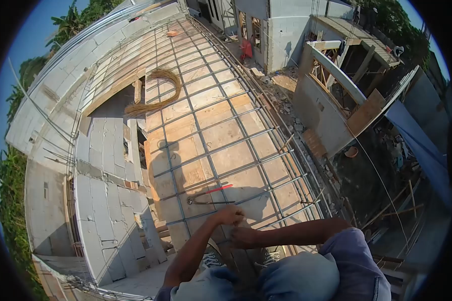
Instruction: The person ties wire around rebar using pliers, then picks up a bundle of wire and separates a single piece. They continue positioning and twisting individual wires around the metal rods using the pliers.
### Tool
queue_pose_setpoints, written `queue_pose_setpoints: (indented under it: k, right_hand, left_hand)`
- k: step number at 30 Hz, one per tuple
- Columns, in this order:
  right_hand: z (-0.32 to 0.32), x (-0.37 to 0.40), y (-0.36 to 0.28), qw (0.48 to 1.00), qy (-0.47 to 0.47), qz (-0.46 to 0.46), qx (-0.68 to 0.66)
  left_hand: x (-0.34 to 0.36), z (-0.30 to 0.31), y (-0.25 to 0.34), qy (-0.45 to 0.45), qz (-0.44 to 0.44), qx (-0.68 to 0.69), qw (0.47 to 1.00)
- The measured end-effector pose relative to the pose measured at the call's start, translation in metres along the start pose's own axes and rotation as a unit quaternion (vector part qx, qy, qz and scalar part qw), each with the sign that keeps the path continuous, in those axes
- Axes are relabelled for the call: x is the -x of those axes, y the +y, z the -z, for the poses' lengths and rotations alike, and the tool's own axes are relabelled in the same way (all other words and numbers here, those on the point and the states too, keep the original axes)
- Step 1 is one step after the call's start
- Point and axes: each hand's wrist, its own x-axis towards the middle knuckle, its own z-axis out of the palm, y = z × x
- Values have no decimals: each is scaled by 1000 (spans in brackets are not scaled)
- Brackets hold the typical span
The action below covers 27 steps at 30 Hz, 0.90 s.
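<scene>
My left hand (230, 214) is closed, its fingertips pinched together just above the steel rebar grid (212, 165). Close beside it, my right hand (243, 237) is also closed, with the fingers curled in. Anything that they hold is too small or too hidden to make out. A pair of pincers (191, 200) lies open on the plywood deck (186, 173) just beyond my hands, one handle red and the other dark. Farther off, a curved bundle of tie wire (172, 98) rests across the bars.
My sneakers (212, 259) are on the boards under my bent knees. Long bars (281, 143) run along the deck's right edge, with a drop to rubble beyond. At left are a gap in the formwork and light block walls (104, 150). A brick-coloured piece (172, 33) lies at the far end.
</scene>
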Motion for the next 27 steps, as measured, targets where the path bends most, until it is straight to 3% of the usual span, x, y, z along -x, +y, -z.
queue_pose_setpoints:
  k: [2,3,5,8,10,12,14,16,19,21,23,25,27]
  right_hand:
    - [-5,-6,3,998,-5,-26,-51]
    - [0,-7,2,997,5,-33,-72]
    - [9,-6,2,995,16,-36,-94]
    - [19,-9,1,985,-16,-76,-153]
    - [24,-8,-6,960,-34,-202,-191]
    - [22,-7,-13,914,-3,-336,-228]
    - [6,-2,-18,877,96,-383,-273]
    - [5,-2,-18,862,107,-408,-283]
    - [26,-3,-7,887,61,-382,-251]
    - [53,-10,15,877,107,-373,-284]
    - [58,-24,49,878,153,-387,-235]
    - [51,-45,99,925,215,-300,-93]
    - [43,-61,121,954,126,-265,-54]
  left_hand:
    - [11,-2,-4,205,48,256,943]
    - [19,-1,-4,211,48,248,944]
    - [36,-6,-3,342,83,317,880]
    - [68,-19,-1,360,143,370,844]
    - [79,-30,-5,395,167,367,825]
    - [88,-60,-23,461,180,324,806]
    - [99,-53,13,527,156,413,726]
    - [104,-56,17,560,134,399,713]
    - [107,-73,11,584,134,335,727]
    - [109,-87,12,606,119,328,715]
    - [109,-86,11,635,94,314,699]
    - [111,-93,10,659,70,152,733]
    - [111,-91,13,649,78,163,739]
